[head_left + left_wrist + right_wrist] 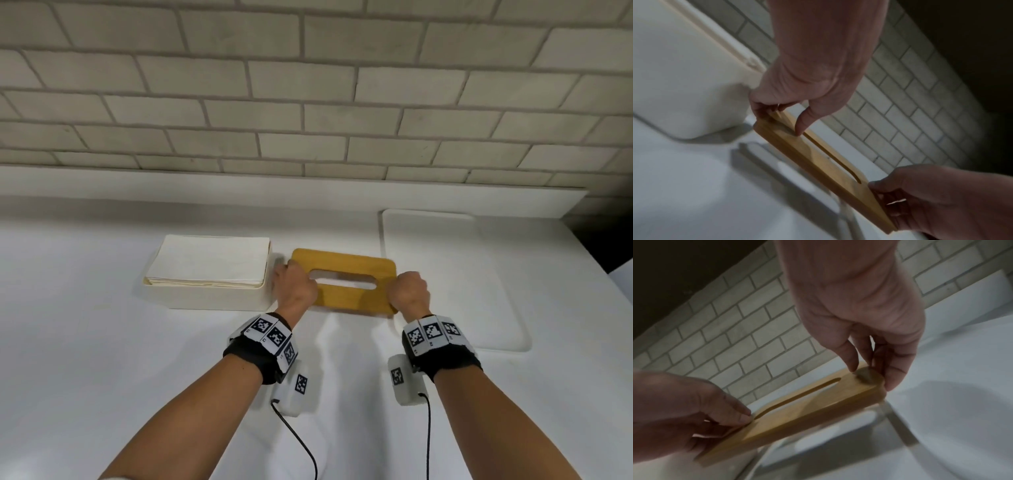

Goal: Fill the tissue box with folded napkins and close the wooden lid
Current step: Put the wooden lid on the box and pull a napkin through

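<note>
Lid [346,278] ends are pinched by both hands, left hand [296,286] and right hand [408,290] curled round them, lifted off the desk [137,359]. Its long axis points leftward at the box [209,296], napkins [209,260] inside, nearest the left hand.

Napkins [209,260] sit in the tissue box [205,296] on the counter [137,377]; the lid [346,265] hangs just right of it.

you are looking at a home kitchen: a white countertop [102,342] filling the lower frame, a pale brick-tile backsplash [308,85] running above.
</note>
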`<move>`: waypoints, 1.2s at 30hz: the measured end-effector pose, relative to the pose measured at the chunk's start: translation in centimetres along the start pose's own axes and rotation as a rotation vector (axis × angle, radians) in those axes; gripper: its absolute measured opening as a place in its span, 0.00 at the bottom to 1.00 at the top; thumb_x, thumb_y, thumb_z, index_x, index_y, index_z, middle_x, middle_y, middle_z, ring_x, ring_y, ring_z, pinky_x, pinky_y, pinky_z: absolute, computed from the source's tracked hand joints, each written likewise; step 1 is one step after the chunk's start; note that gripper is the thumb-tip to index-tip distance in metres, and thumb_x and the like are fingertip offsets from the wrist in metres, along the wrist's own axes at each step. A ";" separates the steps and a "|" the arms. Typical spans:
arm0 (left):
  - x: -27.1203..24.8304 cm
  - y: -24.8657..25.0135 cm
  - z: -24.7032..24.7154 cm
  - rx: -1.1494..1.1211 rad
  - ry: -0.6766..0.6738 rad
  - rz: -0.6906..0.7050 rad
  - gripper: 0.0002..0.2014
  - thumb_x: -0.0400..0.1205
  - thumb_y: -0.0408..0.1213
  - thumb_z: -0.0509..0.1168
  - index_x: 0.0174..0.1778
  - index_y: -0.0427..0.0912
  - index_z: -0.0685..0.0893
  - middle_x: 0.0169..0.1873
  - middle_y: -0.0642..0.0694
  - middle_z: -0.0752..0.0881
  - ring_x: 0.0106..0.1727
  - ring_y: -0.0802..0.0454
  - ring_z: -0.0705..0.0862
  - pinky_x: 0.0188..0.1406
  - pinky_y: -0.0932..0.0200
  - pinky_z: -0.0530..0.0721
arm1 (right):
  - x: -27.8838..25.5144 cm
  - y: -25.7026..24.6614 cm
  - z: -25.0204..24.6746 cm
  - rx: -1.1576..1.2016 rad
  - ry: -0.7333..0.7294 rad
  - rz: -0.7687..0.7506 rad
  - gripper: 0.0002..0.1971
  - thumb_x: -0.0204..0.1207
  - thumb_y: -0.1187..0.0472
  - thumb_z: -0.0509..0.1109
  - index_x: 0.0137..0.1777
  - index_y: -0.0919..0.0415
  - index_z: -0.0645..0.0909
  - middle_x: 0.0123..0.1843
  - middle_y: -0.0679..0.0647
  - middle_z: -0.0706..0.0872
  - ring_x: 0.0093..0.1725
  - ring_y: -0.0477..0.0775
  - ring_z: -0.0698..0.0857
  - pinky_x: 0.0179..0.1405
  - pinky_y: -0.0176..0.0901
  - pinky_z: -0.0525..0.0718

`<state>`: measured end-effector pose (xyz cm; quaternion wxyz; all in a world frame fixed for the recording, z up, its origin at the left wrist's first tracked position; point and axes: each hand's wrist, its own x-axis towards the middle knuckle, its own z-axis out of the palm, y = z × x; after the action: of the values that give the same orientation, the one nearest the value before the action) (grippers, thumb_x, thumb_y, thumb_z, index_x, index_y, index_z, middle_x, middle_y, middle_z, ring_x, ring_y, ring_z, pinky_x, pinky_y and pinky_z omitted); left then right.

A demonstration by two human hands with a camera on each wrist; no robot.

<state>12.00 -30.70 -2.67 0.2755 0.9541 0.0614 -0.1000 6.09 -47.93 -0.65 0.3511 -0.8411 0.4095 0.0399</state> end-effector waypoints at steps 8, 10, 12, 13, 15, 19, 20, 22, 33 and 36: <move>2.0 -0.5 -9.2 -0.090 0.221 0.137 0.12 0.77 0.30 0.67 0.56 0.33 0.83 0.59 0.35 0.81 0.64 0.37 0.78 0.64 0.43 0.80 | -0.7 -5.6 -2.1 0.293 0.038 -0.162 0.10 0.69 0.54 0.73 0.44 0.59 0.91 0.50 0.63 0.90 0.50 0.66 0.89 0.54 0.58 0.89; 3.5 -2.7 -12.4 -0.105 0.253 0.103 0.09 0.76 0.32 0.70 0.50 0.33 0.85 0.56 0.35 0.84 0.60 0.37 0.82 0.61 0.44 0.83 | -1.5 -8.2 0.2 0.327 -0.025 -0.223 0.08 0.64 0.53 0.75 0.34 0.59 0.88 0.45 0.62 0.92 0.47 0.66 0.90 0.50 0.62 0.90; 4.7 -5.3 -15.2 -0.054 0.281 0.045 0.07 0.77 0.31 0.69 0.49 0.33 0.84 0.54 0.35 0.85 0.58 0.36 0.83 0.58 0.46 0.85 | -2.4 -10.8 3.4 0.323 -0.095 -0.260 0.10 0.61 0.54 0.74 0.35 0.61 0.88 0.45 0.62 0.92 0.47 0.66 0.91 0.48 0.62 0.90; 5.0 -6.6 -16.4 -0.023 0.280 0.011 0.07 0.77 0.31 0.68 0.48 0.33 0.85 0.53 0.35 0.86 0.57 0.35 0.84 0.55 0.47 0.85 | -2.9 -11.9 5.0 0.313 -0.129 -0.265 0.12 0.61 0.54 0.74 0.40 0.62 0.89 0.48 0.62 0.92 0.49 0.66 0.91 0.49 0.61 0.90; 5.9 -9.4 -17.9 -0.012 0.277 -0.055 0.10 0.76 0.32 0.69 0.50 0.32 0.87 0.53 0.33 0.87 0.57 0.33 0.85 0.55 0.44 0.86 | -3.9 -13.7 8.1 0.302 -0.182 -0.272 0.17 0.63 0.55 0.74 0.49 0.64 0.88 0.52 0.63 0.91 0.51 0.66 0.90 0.50 0.60 0.90; 6.6 -13.3 -18.7 -0.091 0.224 -0.156 0.11 0.76 0.30 0.71 0.52 0.30 0.87 0.54 0.33 0.87 0.57 0.34 0.85 0.59 0.43 0.85 | -5.9 -15.6 11.6 0.253 -0.219 -0.233 0.14 0.69 0.60 0.71 0.54 0.63 0.84 0.56 0.61 0.88 0.53 0.65 0.89 0.52 0.58 0.90; 6.8 -13.9 -18.6 -0.101 0.207 -0.166 0.10 0.76 0.30 0.71 0.51 0.30 0.87 0.53 0.33 0.87 0.56 0.34 0.85 0.58 0.45 0.85 | -6.3 -15.8 12.2 0.249 -0.218 -0.218 0.14 0.71 0.61 0.71 0.55 0.63 0.83 0.57 0.60 0.87 0.54 0.65 0.88 0.53 0.58 0.89; 6.8 -14.8 -18.5 -0.124 0.182 -0.177 0.11 0.76 0.31 0.72 0.51 0.28 0.87 0.53 0.32 0.88 0.56 0.34 0.85 0.57 0.45 0.83 | -6.9 -16.0 12.7 0.228 -0.207 -0.206 0.15 0.73 0.62 0.71 0.59 0.63 0.81 0.61 0.61 0.85 0.57 0.65 0.87 0.56 0.58 0.88; 6.9 -16.3 -18.0 -0.243 0.095 -0.184 0.14 0.74 0.30 0.75 0.53 0.28 0.86 0.55 0.32 0.86 0.59 0.35 0.83 0.57 0.46 0.81 | -6.4 -15.7 14.3 0.163 -0.140 -0.175 0.13 0.73 0.62 0.71 0.57 0.62 0.81 0.57 0.61 0.86 0.54 0.65 0.88 0.51 0.58 0.90; 6.6 -16.1 -17.8 -0.204 0.103 -0.177 0.14 0.74 0.32 0.75 0.51 0.29 0.86 0.54 0.32 0.87 0.58 0.34 0.84 0.56 0.45 0.82 | -6.4 -15.5 14.2 0.147 -0.130 -0.185 0.13 0.74 0.63 0.69 0.58 0.62 0.80 0.58 0.61 0.85 0.55 0.66 0.87 0.52 0.59 0.89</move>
<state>18.43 -7.15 2.31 0.3576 0.9159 0.1694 -0.0680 16.10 -28.33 -0.34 0.4396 -0.8431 0.3081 0.0318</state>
